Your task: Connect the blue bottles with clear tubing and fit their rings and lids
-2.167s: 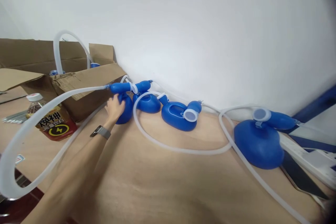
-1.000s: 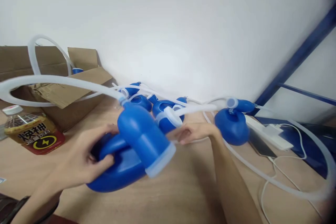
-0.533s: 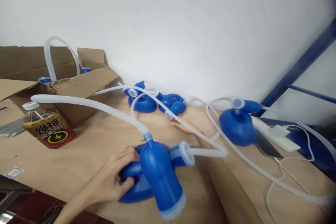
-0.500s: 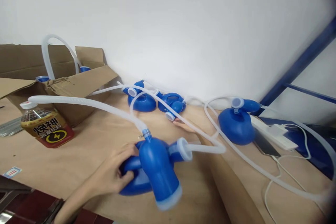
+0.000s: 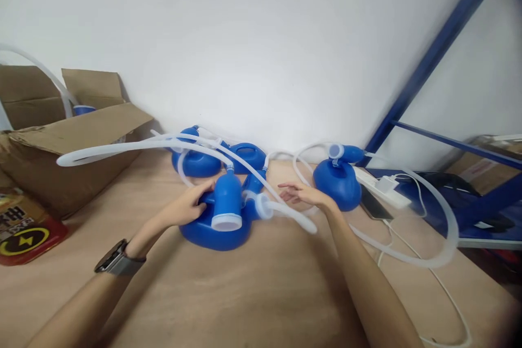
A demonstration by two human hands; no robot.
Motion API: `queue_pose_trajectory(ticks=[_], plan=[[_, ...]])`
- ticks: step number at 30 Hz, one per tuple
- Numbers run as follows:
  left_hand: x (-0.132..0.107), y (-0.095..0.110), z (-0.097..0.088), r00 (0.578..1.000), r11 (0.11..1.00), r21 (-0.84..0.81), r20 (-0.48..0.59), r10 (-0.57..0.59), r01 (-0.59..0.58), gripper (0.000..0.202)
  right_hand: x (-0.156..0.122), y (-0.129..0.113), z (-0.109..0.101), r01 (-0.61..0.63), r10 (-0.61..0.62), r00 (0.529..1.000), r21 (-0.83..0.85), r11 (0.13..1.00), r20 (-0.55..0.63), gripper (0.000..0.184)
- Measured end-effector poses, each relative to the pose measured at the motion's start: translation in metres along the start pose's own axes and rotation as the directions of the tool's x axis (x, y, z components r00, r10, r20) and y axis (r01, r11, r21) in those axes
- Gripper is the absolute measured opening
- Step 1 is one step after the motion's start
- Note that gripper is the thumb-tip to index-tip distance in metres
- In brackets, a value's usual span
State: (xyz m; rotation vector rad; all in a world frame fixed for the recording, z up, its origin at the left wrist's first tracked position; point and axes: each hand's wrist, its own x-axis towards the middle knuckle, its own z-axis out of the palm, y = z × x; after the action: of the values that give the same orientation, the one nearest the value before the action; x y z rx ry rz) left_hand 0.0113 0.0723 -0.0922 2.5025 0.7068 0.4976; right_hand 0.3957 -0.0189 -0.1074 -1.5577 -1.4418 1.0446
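My left hand (image 5: 185,207) is wrapped round the handle of a blue urinal bottle (image 5: 214,238) in the middle of the table. Its blue upper part (image 5: 227,193) ends in a whitish rim facing me. A pale flexible hose (image 5: 134,147) loops out from it to the left. Right of this bottle, my right hand (image 5: 304,196) hovers with fingers stretched and apart, holding nothing, close to another hose. Just behind stand two similar bottles, one at the left (image 5: 199,166) and one at the right (image 5: 248,156), partly hidden by the front one and the hoses.
Another blue bottle (image 5: 337,187) with a long hose stands at the right, near a phone (image 5: 375,204) and a white power strip (image 5: 383,187) with cables. An open cardboard box (image 5: 77,166) and a drink bottle (image 5: 32,231) are at the left. A blue metal frame (image 5: 440,49) rises at the right.
My left hand has moved the front bottle away from me, up to the rear bottles. My right hand has left the rear bottle's spout. The view has turned to the right.
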Motion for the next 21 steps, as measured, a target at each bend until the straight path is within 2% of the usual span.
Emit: queue_pose_trajectory(ticks=[3, 5, 6, 7, 8, 10, 12, 13, 16, 18, 20, 21], plan=[[0.029, 0.003, 0.001, 0.996, 0.996, -0.045, 0.052, 0.075, -0.073, 0.084, -0.003, -0.023, -0.014, 0.013, -0.019, 0.992, -0.045, 0.999, -0.127, 0.037], [0.044, 0.008, -0.001, 0.988, 0.993, -0.039, 0.100, 0.113, -0.110, 0.086, -0.022, -0.053, -0.012, 0.104, -0.116, 0.981, -0.087, 0.991, -0.153, 0.044], [0.049, 0.010, -0.003, 0.983, 0.992, -0.029, 0.135, 0.127, -0.124, 0.088, -0.035, -0.069, -0.006, 0.196, -0.215, 0.972, -0.176, 0.965, -0.097, 0.048], [0.054, 0.013, -0.007, 0.975, 0.991, -0.017, 0.177, 0.136, -0.136, 0.090, -0.047, -0.084, 0.003, 0.247, -0.258, 0.966, -0.265, 0.932, -0.008, 0.050], [0.057, 0.015, -0.011, 0.964, 0.990, -0.009, 0.227, 0.142, -0.143, 0.091, -0.058, -0.097, 0.014, 0.267, -0.258, 0.963, -0.372, 0.889, 0.074, 0.051], [0.061, 0.019, -0.020, 0.933, 0.991, -0.042, 0.334, 0.134, -0.128, 0.095, -0.071, -0.112, 0.039, 0.280, -0.267, 0.956, -0.632, 0.722, 0.119, 0.056], [0.062, 0.020, -0.029, 0.903, 0.988, -0.140, 0.413, 0.116, -0.063, 0.099, -0.072, -0.114, 0.060, 0.274, -0.267, 0.954, -0.766, 0.581, 0.139, 0.058], [0.061, 0.020, -0.033, 0.894, 0.981, -0.191, 0.435, 0.106, -0.023, 0.099, -0.069, -0.112, 0.068, 0.276, -0.261, 0.953, -0.795, 0.540, 0.154, 0.055], [0.058, 0.022, -0.044, 0.903, 0.960, -0.274, 0.424, 0.067, 0.058, 0.091, -0.054, -0.103, 0.078, 0.286, -0.238, 0.953, -0.823, 0.491, 0.190, 0.033], [0.055, 0.024, -0.050, 0.927, 0.954, -0.292, 0.372, 0.046, 0.070, 0.070, -0.047, -0.100, 0.078, 0.297, -0.249, 0.948, -0.829, 0.473, 0.198, 0.022], [0.056, 0.026, -0.053, 0.966, 0.956, -0.286, 0.257, 0.010, 0.066, 0.047, -0.043, -0.099, 0.075, 0.329, -0.260, 0.939, -0.807, 0.490, 0.225, 0.017], [0.057, 0.027, -0.053, 0.985, 0.960, -0.271, 0.174, -0.021, 0.069, 0.042, -0.042, -0.099, 0.072, 0.350, -0.265, 0.933, -0.786, 0.509, 0.244, 0.016]])
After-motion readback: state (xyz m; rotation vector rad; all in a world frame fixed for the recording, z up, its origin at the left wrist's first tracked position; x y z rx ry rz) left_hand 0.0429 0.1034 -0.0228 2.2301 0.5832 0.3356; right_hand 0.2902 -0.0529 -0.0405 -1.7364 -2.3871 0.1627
